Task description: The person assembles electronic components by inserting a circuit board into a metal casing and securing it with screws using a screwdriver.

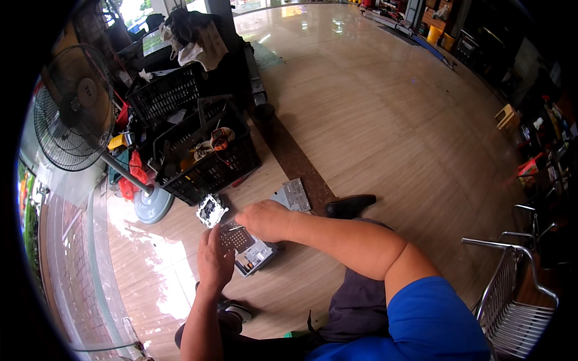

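Observation:
On the floor in front of me is an opened metal electronics unit (256, 257), a box-shaped chassis with a perforated plate and a lighter section at its near end. My left hand (215, 259) grips its left side, thumb and fingers bent around the edge. Over the far right edge, my right hand (263, 220) is closed with curled fingers; whatever it pinches is hidden beneath it. Just beyond my left fingers lies a silver-white frame-like part (211, 210) with dark gaps. Past my right hand rests a grey metal cover (293, 195) with slots.
Black plastic crates (211, 171) with tools and cables stand ahead on the left. Beside them is a standing fan (78, 108) on a round base (154, 204). My dark shoe (349, 206) is right of the cover. A metal chair (518, 301) stands at the right.

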Demonstrator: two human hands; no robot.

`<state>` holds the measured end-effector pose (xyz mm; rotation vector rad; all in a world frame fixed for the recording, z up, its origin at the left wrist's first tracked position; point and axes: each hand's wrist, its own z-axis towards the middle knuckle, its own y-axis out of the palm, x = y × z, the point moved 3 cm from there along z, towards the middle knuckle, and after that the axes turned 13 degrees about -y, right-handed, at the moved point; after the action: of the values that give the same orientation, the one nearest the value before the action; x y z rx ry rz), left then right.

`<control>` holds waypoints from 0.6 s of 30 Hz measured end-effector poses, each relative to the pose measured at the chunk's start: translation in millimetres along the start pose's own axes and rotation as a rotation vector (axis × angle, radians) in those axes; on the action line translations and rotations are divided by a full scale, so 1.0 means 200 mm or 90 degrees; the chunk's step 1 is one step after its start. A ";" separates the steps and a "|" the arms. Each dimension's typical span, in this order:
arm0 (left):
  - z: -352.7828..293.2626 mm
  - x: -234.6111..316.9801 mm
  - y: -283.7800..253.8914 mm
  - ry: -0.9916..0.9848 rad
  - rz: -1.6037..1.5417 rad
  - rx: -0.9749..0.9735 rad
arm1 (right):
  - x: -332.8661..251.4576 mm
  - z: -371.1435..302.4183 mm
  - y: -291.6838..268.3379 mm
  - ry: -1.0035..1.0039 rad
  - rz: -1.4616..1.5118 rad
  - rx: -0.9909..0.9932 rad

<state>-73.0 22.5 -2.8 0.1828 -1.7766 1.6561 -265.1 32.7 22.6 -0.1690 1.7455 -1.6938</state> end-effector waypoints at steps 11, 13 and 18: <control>0.00 -0.01 0.00 0.032 0.028 0.033 | 0.01 0.00 0.03 -0.023 0.003 0.024; 0.00 -0.02 0.00 0.032 0.027 0.033 | -0.01 0.00 0.00 -0.026 0.038 0.069; 0.00 0.00 -0.01 -0.016 0.008 0.007 | -0.01 0.00 0.01 -0.019 0.014 0.011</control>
<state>-72.0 21.5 -1.6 0.1982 -1.7909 1.6800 -262.7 33.4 20.6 -0.1670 1.7042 -1.6819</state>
